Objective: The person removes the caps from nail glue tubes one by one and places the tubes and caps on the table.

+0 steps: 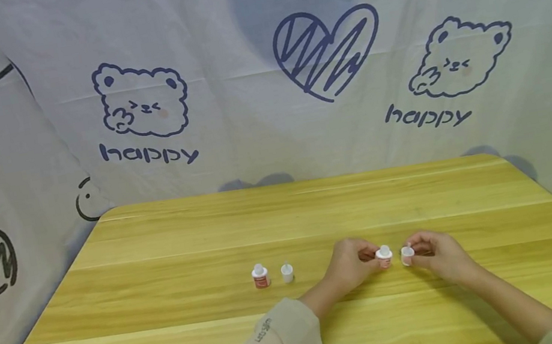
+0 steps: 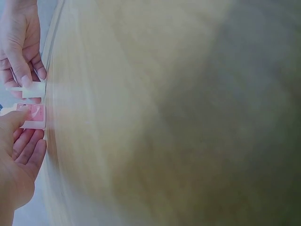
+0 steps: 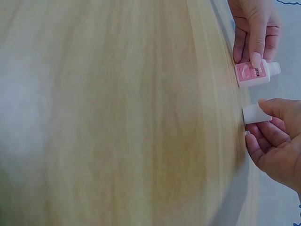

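My left hand [image 1: 349, 266] pinches a small white bottle with a pink label [image 3: 251, 74] between thumb and fingers. The bottle stands upright on the table, and its narrow neck has no cap on it. Just to the right, my right hand [image 1: 445, 258] pinches a white cap [image 3: 254, 114] by its sides. A thin stem on that cap points up in the left wrist view, and its flat end is down at the table. A small gap separates bottle and cap.
Left of the hands stands a second small bottle with a red label [image 1: 261, 278], uncapped. Beside it is another white cap [image 1: 287, 273], stem up. The wooden table [image 1: 165, 233] ends at a white cloth [image 1: 236, 99] printed with bears and hearts.
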Action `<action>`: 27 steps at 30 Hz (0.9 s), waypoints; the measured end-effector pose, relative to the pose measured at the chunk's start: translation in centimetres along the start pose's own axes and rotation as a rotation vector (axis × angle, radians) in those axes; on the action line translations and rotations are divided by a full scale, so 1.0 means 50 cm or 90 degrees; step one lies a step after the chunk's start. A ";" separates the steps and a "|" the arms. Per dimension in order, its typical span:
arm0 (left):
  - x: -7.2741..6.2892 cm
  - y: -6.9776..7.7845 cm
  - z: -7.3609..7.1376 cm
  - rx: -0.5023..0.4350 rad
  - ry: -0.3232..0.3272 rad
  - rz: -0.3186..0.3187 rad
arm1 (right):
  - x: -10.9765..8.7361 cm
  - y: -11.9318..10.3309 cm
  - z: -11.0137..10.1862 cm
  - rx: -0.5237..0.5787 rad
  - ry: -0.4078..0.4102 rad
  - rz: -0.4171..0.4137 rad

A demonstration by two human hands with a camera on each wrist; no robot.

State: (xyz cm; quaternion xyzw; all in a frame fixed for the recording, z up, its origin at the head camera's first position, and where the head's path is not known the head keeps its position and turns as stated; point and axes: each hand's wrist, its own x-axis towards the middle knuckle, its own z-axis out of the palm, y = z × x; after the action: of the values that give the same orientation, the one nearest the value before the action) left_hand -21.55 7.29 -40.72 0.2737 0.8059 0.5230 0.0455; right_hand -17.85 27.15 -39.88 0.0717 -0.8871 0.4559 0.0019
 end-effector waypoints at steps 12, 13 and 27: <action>-0.002 0.001 0.000 -0.014 0.001 0.009 | -0.002 -0.002 -0.002 0.002 -0.003 0.005; -0.002 0.002 0.000 -0.017 0.001 0.010 | -0.002 -0.002 -0.002 0.004 -0.003 0.006; -0.005 0.001 0.000 -0.030 -0.003 0.005 | -0.002 -0.002 -0.001 0.015 -0.010 0.006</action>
State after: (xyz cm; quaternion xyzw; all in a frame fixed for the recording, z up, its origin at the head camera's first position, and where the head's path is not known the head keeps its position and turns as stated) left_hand -21.31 7.21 -40.72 0.2769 0.7923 0.5412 0.0514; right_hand -17.75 27.15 -39.78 0.0707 -0.8821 0.4656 -0.0079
